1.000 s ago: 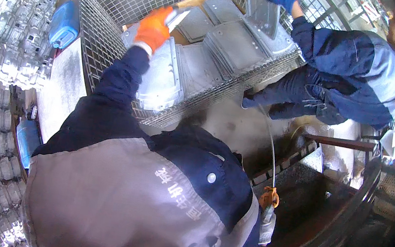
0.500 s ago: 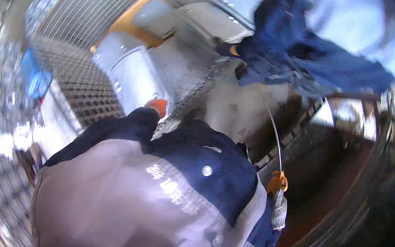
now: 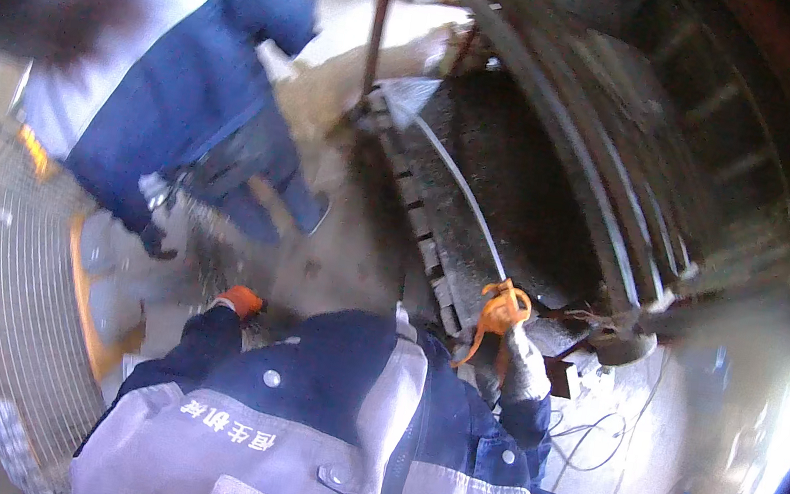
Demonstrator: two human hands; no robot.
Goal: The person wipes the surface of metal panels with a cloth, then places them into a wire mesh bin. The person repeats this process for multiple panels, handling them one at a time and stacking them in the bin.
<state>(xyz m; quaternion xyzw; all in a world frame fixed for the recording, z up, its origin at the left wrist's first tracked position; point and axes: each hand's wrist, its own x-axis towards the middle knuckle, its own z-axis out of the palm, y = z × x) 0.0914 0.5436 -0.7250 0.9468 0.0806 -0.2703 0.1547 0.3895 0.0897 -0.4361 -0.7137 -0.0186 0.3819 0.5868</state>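
My right hand [image 3: 508, 326], in a pale glove, is closed round the orange handle [image 3: 491, 306] of a long thin pale rod. The rod [image 3: 464, 188] slants up and away to the left across a dark trough-like recess [image 3: 524, 189]. Its far end meets or overlaps a pale triangular piece [image 3: 410, 98]; whether they are joined I cannot tell. My left hand [image 3: 243, 301], in an orange glove, is low on the left beside my jacket. Its fingers are blurred and partly hidden, so what it holds, if anything, does not show.
A person in a blue and grey jacket [image 3: 171, 79] stands close at the upper left. A segmented metal edge [image 3: 415, 211] borders the recess. Curved metal bars [image 3: 572, 136] lie beyond it. Wire mesh [image 3: 31, 287] stands at the left; a thin cable [image 3: 605, 443] lies at the right.
The view has swung to the right, so the other person and the mesh now appear further left. My right hand still grips the orange handle, with the rod now stretched over the recess.
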